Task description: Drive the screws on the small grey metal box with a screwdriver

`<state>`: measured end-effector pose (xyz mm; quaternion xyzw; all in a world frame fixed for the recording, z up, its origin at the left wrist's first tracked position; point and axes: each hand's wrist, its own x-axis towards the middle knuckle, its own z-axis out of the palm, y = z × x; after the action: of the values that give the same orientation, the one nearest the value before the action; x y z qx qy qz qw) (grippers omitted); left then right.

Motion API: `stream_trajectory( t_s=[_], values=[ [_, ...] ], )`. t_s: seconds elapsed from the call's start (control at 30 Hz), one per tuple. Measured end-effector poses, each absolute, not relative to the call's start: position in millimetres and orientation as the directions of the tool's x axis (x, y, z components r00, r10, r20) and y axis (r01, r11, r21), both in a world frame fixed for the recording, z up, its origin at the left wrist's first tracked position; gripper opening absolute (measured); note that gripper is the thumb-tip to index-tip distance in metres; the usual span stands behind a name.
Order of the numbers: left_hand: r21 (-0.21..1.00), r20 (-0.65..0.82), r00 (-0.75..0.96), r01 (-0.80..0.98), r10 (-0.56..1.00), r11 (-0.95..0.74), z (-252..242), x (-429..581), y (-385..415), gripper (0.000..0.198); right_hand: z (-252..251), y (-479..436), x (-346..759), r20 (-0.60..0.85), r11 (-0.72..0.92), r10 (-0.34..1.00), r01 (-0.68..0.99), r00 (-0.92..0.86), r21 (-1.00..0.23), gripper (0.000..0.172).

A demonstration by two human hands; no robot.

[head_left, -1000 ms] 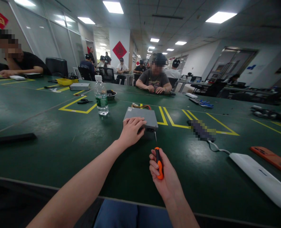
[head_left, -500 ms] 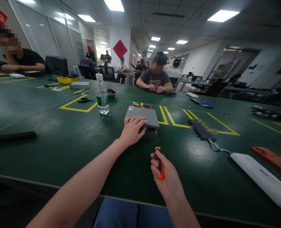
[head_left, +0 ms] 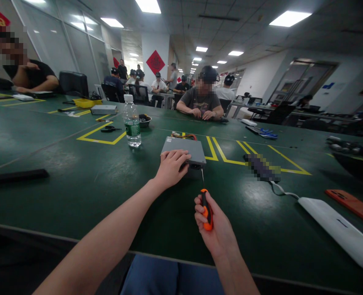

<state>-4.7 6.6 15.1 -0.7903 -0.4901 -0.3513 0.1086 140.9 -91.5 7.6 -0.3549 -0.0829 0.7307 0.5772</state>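
A grey metal computer power supply unit [head_left: 186,146] lies on the green tabletop, its bundle of coloured wires [head_left: 186,136] at the far side. My left hand [head_left: 173,166] grips its near left part, fingers over the top and the thumb side at the front face. My right hand [head_left: 213,217] is closed around the orange and black handle of a screwdriver [head_left: 206,211]. The thin shaft points away from me, and its tip meets the lower right corner of the unit's front face. Any screw there is too small to make out.
Left of the unit stands a water bottle [head_left: 131,123], with a metal bowl [head_left: 145,120] behind it. To the right lie a blurred-out device [head_left: 261,167] on a cable, a white power bank [head_left: 337,229] and an orange phone [head_left: 353,207]. A co-worker [head_left: 201,98] sits opposite.
The screwdriver handle has turned a little in my right hand, showing more black near its collar. My left hand and the power supply unit stay in place.
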Motion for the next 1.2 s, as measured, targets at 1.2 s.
stream_trajectory(
  t_s=[1.2],
  values=[
    [0.166, 0.664, 0.278, 0.85, 0.694, -0.499, 14, -6, 7, 0.026, 6, -88, 118, -0.412, -0.381, 0.901, -0.702, -0.136, -0.602, 0.017]
  ],
)
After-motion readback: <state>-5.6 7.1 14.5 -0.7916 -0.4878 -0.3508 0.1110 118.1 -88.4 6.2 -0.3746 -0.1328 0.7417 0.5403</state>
